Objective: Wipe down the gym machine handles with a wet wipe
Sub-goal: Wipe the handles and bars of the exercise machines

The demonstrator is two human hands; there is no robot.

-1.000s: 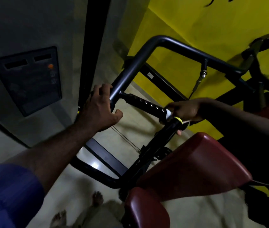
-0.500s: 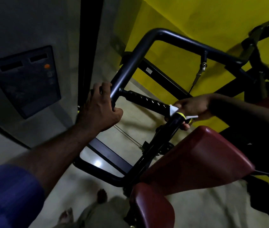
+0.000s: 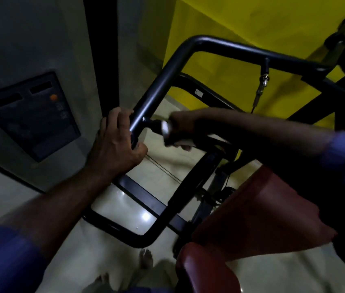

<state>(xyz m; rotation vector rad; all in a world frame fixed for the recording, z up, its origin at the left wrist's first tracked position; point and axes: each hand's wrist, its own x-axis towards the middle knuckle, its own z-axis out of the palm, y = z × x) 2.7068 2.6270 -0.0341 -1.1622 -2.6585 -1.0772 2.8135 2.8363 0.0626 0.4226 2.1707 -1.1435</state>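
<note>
Left grip (image 3: 116, 144) wrapped round the lower end of the black frame tube (image 3: 161, 81), fingers over, thumb under. Right grip (image 3: 183, 125) closed on the white wipe (image 3: 166, 130), which sits round the handle (image 3: 152, 123) close to where it joins the tube. Heavy motion blur there, so I can't make out finger detail. Only a short stub of handle shows between wipe and tube; the rest is under my hand and forearm. The two grips are near each other, not touching.

Around:
- big red pad (image 3: 258, 208) right under my right forearm, smaller red pad (image 3: 205, 271) below it
- cable fitting (image 3: 262, 85) hangs off the top bar, behind the forearm
- black upright (image 3: 102, 49) just behind my left fingers
- grey wall with a dark panel (image 3: 30, 115) to the left, orange dot on it
- yellow wall (image 3: 252, 22) beyond the frame
- pale glossy floor (image 3: 125, 204) seen through the frame, and my bare foot (image 3: 146, 259) at the bottom
- blue sleeves on both arms
</note>
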